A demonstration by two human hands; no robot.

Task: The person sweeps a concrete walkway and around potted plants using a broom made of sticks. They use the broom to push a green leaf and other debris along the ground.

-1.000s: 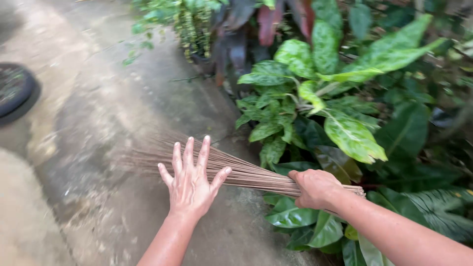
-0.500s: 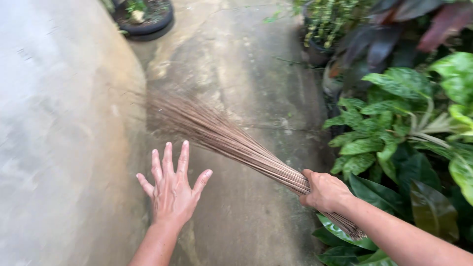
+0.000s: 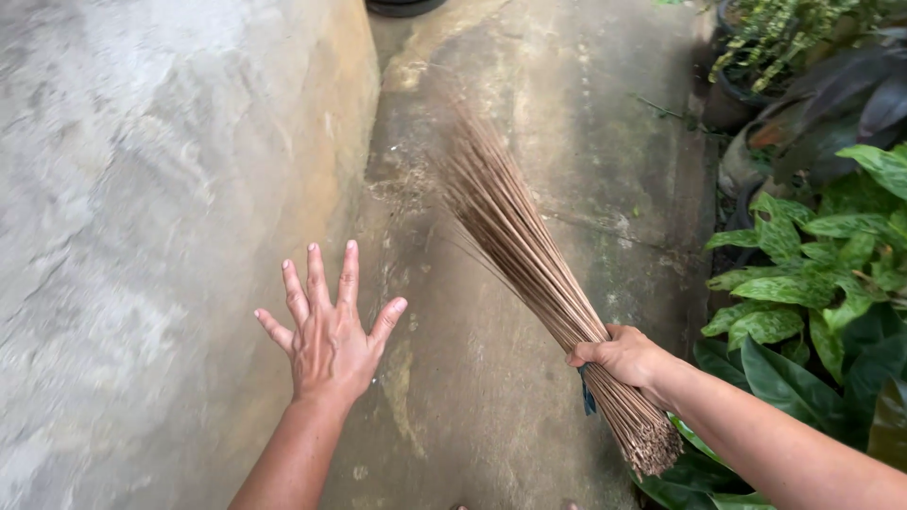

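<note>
Two hands show: my right hand grips the broom near its bound end, bristles fanned over the path; left of the broom, my left hand hovers, fingers spread, empty.

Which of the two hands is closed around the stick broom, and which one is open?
The right hand is closed around the stick broom near its bound end. The left hand holds nothing; its fingers are spread above the concrete path.
</note>
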